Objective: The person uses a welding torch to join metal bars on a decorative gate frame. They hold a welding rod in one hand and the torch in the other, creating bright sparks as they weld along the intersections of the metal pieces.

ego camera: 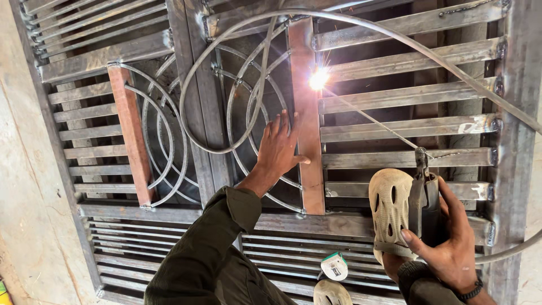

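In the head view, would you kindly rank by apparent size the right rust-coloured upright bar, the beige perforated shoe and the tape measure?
1. Right rust-coloured upright bar, much the longest.
2. Beige perforated shoe, though it looks nearer the camera, which may flatter it.
3. Tape measure, clearly smallest.

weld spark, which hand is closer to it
Left. The left hand rests flat on the gate just below-left of the spark; the right hand grips the electrode holder far below-right.

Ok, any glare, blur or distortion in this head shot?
Head view: the welding arc blows out to a white flare with sparks; the metal gate stays sharp; its edges bow from wide-angle distortion; both hands, left hand and right hand, are in focus.
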